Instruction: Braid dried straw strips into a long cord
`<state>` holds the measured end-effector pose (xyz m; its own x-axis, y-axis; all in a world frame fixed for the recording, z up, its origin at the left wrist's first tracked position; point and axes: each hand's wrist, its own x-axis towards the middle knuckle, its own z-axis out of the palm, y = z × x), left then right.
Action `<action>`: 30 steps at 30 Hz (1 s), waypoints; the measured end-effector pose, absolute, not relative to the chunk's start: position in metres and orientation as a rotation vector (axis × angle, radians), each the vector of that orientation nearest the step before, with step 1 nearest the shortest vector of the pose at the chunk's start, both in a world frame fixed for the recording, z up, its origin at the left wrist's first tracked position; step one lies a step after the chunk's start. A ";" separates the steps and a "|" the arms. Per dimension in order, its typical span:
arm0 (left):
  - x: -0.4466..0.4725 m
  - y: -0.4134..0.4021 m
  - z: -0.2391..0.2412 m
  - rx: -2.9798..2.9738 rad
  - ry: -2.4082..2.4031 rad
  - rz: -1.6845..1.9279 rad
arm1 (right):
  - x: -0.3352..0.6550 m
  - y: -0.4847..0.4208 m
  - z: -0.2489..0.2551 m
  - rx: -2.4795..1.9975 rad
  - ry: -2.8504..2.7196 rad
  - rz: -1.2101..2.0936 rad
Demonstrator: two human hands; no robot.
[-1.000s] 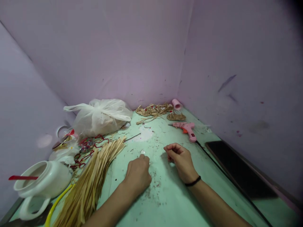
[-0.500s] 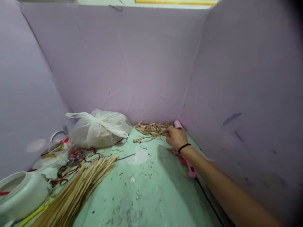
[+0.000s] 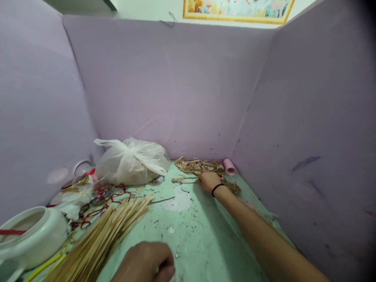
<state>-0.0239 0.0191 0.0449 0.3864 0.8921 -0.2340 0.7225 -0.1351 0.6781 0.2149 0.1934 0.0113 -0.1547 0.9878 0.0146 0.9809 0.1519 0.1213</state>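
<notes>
My right hand (image 3: pixel 207 181) is stretched out to the far end of the green table (image 3: pixel 202 235), its fingers closed on the heap of tan woven cords (image 3: pixel 196 167) by the back wall. A black band circles that wrist. My left hand (image 3: pixel 147 263) rests near the bottom edge as a loose fist; what it holds, if anything, is hidden. A bundle of flat straw strips (image 3: pixel 102 239) lies just left of it.
A tied white plastic bag (image 3: pixel 132 159) sits at the back left. A pink spool (image 3: pixel 229 167) stands in the corner. A white jar (image 3: pixel 29 235), red cord (image 3: pixel 96 207) and clutter fill the left side. Purple partition walls close in three sides.
My right hand has reached from the table's middle to the far cord heap and shifted left along it. My left hand left view and has come back at the bottom. The camera tilted up.
</notes>
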 end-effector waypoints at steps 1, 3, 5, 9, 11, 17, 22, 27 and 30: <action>-0.013 0.027 0.045 1.882 1.366 0.396 | 0.212 0.189 0.013 2.011 2.334 0.133; 0.005 0.049 0.041 1.702 1.345 0.605 | 0.204 0.178 0.017 2.071 2.373 0.054; 0.020 0.073 0.033 1.349 1.374 0.699 | 0.194 0.166 0.020 2.166 2.456 -0.102; 0.037 0.115 0.014 0.786 1.376 0.829 | 0.166 0.139 0.011 2.271 2.602 -0.698; 0.037 0.125 0.004 0.752 1.372 0.837 | 0.152 0.125 0.000 2.328 2.640 -0.917; 0.022 0.130 -0.011 0.823 1.337 0.715 | 0.148 0.100 -0.013 2.024 2.477 -1.809; 0.015 0.134 -0.007 0.790 1.268 0.624 | 0.176 0.132 0.007 2.489 2.429 -1.749; 0.007 0.143 -0.007 0.735 1.148 0.529 | 0.162 0.162 0.001 2.669 2.132 -1.941; 0.004 0.148 -0.008 0.720 1.124 0.497 | 0.148 0.162 -0.006 2.381 1.910 -2.290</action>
<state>0.0042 0.1479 -0.0083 0.3647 0.6856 -0.6300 -0.0043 0.6779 0.7351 0.1480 0.1619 -0.0062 -0.0876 0.9311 -0.3542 0.1816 -0.3347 -0.9247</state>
